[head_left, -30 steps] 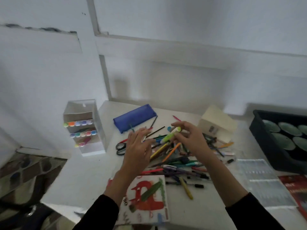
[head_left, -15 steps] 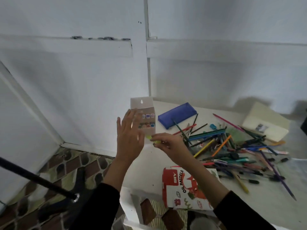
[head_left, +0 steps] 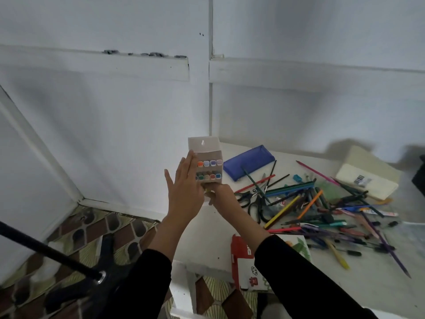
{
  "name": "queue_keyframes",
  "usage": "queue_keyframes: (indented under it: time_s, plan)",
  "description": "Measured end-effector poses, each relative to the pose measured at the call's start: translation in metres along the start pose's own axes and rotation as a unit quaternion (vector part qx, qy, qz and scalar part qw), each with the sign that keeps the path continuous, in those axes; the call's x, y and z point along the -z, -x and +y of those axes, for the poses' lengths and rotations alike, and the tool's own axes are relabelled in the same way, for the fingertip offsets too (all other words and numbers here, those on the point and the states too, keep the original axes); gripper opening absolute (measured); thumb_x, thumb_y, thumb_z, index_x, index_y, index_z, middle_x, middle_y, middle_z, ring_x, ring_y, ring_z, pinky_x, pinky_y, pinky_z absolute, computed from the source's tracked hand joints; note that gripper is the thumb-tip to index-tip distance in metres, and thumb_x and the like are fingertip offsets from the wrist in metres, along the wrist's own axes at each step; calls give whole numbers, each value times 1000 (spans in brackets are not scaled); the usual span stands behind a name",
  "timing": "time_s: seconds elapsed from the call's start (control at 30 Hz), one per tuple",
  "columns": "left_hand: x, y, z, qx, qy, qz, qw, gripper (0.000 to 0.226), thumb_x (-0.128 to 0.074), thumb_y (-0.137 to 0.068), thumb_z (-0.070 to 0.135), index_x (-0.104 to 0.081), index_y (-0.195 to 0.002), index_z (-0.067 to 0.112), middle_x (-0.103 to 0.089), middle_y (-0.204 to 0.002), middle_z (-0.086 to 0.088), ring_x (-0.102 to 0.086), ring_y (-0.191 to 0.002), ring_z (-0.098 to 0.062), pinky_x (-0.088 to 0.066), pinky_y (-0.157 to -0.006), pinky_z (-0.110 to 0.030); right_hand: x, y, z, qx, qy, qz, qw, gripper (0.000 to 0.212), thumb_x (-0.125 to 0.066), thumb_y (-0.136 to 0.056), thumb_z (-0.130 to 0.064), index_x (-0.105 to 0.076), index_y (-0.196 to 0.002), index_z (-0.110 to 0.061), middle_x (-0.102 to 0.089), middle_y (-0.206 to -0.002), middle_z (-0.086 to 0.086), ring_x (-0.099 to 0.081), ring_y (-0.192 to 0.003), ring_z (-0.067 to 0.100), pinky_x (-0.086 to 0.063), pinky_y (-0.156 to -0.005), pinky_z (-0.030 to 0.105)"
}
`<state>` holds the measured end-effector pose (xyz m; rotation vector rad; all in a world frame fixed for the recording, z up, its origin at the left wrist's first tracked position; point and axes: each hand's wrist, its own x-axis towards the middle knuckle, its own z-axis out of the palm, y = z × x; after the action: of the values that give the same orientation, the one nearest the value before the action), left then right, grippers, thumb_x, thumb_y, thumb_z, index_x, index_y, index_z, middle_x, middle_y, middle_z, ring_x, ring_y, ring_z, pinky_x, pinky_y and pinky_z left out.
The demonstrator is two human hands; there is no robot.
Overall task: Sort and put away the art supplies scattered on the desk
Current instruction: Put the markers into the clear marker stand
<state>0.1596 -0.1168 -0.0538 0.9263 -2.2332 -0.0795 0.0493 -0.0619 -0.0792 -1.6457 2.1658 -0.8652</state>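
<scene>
A clear marker box (head_left: 206,147) with two rows of coloured marker caps stands at the desk's far left corner. My left hand (head_left: 184,194) lies flat with straight fingers against the box's left side. My right hand (head_left: 221,195) is at the box's lower front, fingers curled round a yellow-green highlighter (head_left: 208,191), of which only a sliver shows. A loose pile of pencils, pens and brushes (head_left: 310,203) covers the desk to the right, with black scissors (head_left: 255,204) at its left edge.
A blue pencil case (head_left: 249,162) lies behind the pile and a cream box (head_left: 368,173) at the far right. A red oil pastels box (head_left: 243,261) overhangs the white desk's (head_left: 207,245) near edge. A black pole (head_left: 46,249) crosses over the patterned floor on the left.
My right hand carried the highlighter from the pile leftward to the marker box's front. My left hand moved to the box's side. My view swung left.
</scene>
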Motion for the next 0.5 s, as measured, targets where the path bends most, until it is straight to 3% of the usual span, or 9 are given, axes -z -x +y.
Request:
queue_keyframes:
  time_s: [0.1,0.17,0.27,0.33,0.4,0.5]
  plan:
    - [-5,1,0,-8,-10,12,1000,71,-69,-79,22,-36,-141,7,-44,-143,-17,-44,-129,-39,-25,-99,-70,-2,-1,6,-1,18,-6,1000,30,-54,-93,-10,-59,-123,-12,-66,-113,10,-64,-90,24,-44,-77,18]
    - [-7,4,3,0,6,44,999,68,-60,-80,27,-32,-140,12,-43,-144,-16,-39,-133,-38,-24,-103,-65,0,1,8,13,13,-6,1000,35,-54,-94,-13,-55,-128,-16,-65,-116,11,-65,-86,25,-51,-81,26]
    - [-10,19,16,-11,52,121,991,61,-60,-76,11,-40,-134,13,-47,-138,-16,-39,-129,-31,-37,-103,-50,7,16,17,77,7,-7,997,46,-55,-93,-11,-46,-137,-20,-61,-123,11,-62,-69,12,-54,-78,27]
    - [-22,31,30,-61,73,148,984,55,-60,-72,3,-47,-124,13,-54,-126,-16,-45,-119,-28,-42,-96,-41,18,34,36,100,-12,48,994,45,-53,-93,-6,-47,-137,-16,-61,-123,9,-54,-66,0,-52,-78,23]
    - [-34,43,43,-107,79,112,985,43,-55,-72,1,-55,-114,12,-60,-115,-16,-47,-114,-27,-44,-93,-39,30,50,58,93,-31,113,989,38,-52,-92,-2,-54,-129,-9,-66,-111,11,-61,-75,5,-55,-80,27]
    - [-57,46,69,-130,80,-17,988,28,-52,-71,4,-67,-92,13,-60,-106,-8,-52,-105,-25,-46,-83,-42,62,66,99,43,-15,203,978,30,-53,-88,4,-64,-116,-1,-69,-106,12,-67,-91,20,-54,-85,28]
